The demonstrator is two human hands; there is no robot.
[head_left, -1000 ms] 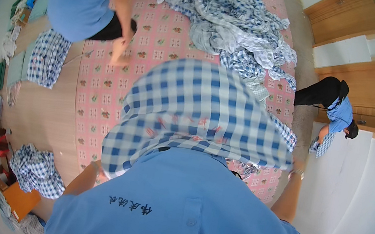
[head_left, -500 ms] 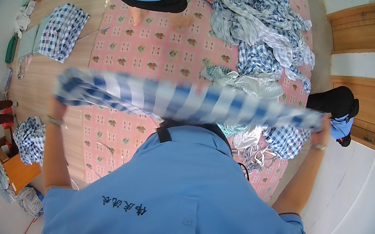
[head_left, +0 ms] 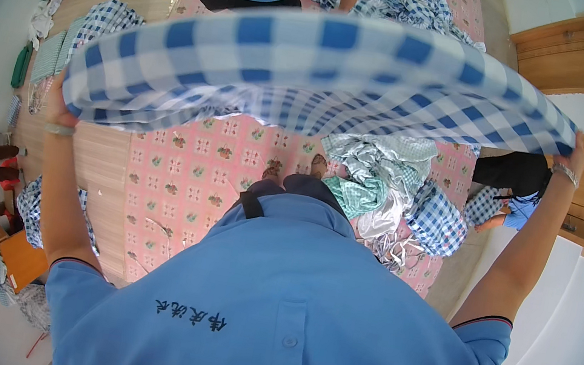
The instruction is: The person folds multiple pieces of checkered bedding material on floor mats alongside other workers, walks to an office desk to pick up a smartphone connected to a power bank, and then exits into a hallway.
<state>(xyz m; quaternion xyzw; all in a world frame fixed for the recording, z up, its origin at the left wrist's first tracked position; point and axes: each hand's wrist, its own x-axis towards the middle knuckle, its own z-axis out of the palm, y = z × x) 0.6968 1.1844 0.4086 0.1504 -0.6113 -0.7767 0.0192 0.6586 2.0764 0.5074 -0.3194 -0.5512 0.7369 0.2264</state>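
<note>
Step in hand: spreading the blue-and-white checked cotton cloth (head_left: 324, 73). My left hand (head_left: 59, 107) at 9 o'clock and right hand (head_left: 576, 151) at 3 o'clock pinch its corners; next, I judge, lower it evenly

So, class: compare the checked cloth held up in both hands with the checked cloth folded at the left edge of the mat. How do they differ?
The held cloth is spread wide and lifted in the air; the folded cloth lies on the mat. The held cloth hangs between the left hand and the right hand; nothing touches the folded cloth. Both are blue-and-white check.
</note>
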